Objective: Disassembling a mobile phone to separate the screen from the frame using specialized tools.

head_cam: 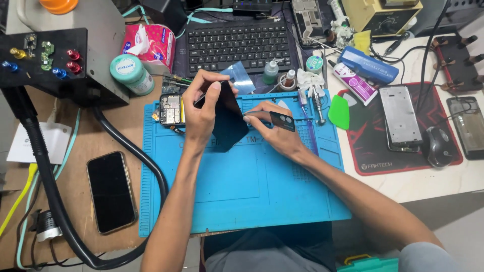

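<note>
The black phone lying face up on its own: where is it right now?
In the head view the black phone lies on the brown desk at lower left, between the black hose and the blue mat.

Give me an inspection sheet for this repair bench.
Surface: blue work mat on a wooden desk.
Job's things: dark phone panel held tilted above the mat; small dark strip; opened phone body at the mat's upper left.
Clutter: black phone, tissue pack, round tub, green pry tool, bottles, metal phone frame.
Hands: left hand grips the panel; right hand pinches the strip.
Cables: thick black hose curves over the desk.
Surroundings: keyboard, mouse, red-edged mouse pad.
</note>
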